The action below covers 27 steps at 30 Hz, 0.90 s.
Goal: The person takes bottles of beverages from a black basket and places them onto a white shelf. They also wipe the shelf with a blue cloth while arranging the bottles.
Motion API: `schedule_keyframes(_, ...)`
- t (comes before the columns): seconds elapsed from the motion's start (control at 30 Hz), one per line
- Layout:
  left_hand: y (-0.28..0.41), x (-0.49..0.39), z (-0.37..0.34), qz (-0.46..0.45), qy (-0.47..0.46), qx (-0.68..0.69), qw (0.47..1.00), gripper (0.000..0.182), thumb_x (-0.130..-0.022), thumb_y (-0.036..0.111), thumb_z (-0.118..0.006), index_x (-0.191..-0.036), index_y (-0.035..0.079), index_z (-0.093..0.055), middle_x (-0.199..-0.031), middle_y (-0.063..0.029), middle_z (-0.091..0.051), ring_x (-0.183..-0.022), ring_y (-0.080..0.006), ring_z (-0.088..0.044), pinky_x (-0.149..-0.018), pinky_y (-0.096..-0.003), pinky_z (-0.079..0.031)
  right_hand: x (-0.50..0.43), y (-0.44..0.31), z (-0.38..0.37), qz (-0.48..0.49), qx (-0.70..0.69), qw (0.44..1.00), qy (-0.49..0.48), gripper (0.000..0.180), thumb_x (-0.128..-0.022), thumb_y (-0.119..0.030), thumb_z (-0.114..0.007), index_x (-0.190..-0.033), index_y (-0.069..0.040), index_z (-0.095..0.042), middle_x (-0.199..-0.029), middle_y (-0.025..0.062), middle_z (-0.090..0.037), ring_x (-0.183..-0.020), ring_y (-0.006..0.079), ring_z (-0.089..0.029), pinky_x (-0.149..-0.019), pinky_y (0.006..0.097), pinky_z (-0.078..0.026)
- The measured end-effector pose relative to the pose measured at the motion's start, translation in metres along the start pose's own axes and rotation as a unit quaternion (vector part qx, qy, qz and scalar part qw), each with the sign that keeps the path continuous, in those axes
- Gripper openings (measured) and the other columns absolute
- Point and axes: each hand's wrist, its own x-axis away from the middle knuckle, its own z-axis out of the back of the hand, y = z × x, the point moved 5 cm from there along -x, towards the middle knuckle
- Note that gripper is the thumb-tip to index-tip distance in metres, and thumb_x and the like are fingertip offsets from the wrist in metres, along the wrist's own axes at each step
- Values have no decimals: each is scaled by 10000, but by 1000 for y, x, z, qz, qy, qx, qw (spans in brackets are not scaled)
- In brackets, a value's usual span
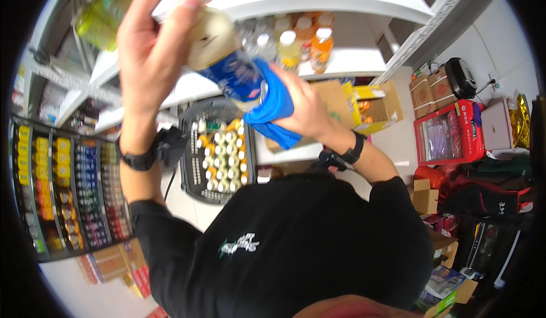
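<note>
A plastic bottle with a cream-coloured body, a white cap and a blue label (pixel 232 73) is held up, tilted, before the shelves. My left hand (pixel 158 41) grips it near the cap at the upper left. My right hand (pixel 305 105) holds a blue cloth (pixel 273 109) wrapped against the bottle's lower end, partly hiding it. Behind the bottle, several drink bottles with white caps, among them an orange one (pixel 320 50), stand on a white shelf (pixel 354 62). Below my hands is a dark plastic basket (pixel 186 181) with many white-capped bottles (pixel 226 160).
A rack of drinks (pixel 64 186) stands at the left. An open yellow carton (pixel 375 105) lies right of my right hand. Farther right are a red box with a clear window (pixel 448 134), a black appliance (pixel 461 78) and bags. Cartons (pixel 111 262) lie at lower left.
</note>
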Motion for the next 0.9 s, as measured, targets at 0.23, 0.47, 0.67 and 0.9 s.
schedule_keyframes(0.23, 52, -123, -50, -50, -43, -99, 993, 175, -1044, 198, -550, -1056, 33, -607, -851, 47, -553, -739, -16, -470, -627, -184, -380, -25, 68, 160, 50, 230, 967, 94, 702, -709, -204, -820, -1336, -21, -564, -1060, 183, -686, -953, 378, -670, -870, 467, -524)
schedule_keyframes(0.47, 23, -210, -140, -59, -86, -204, 973, 213, -1046, 232, -495, -1094, 45, -584, -743, 15, -534, -620, -54, -483, -550, -234, -396, -58, 145, 272, 44, 360, 918, 159, 696, -712, -146, -800, -1346, -43, -531, -1189, 185, -643, -1117, 373, -608, -1031, 487, -446)
schedule_keyframes(0.67, -29, -272, -219, -130, -70, -258, 955, 271, -1010, 247, -512, -1093, 0, -585, -799, -189, -643, -725, -289, -662, -691, -393, -510, -46, 179, 269, -22, 298, 946, 125, 729, -723, -219, -824, -1357, -46, -507, -1215, 177, -612, -1151, 358, -599, -1105, 497, -403)
schedule_keyframes(0.9, -89, -346, -290, -82, -54, -253, 962, 292, -979, 291, -510, -1059, 29, -611, -755, -171, -648, -652, -315, -631, -640, -434, -499, -43, 185, 272, -9, 242, 960, 141, 764, -662, -167, -851, -1341, -40, -522, -1192, 164, -600, -1149, 346, -593, -1080, 494, -416)
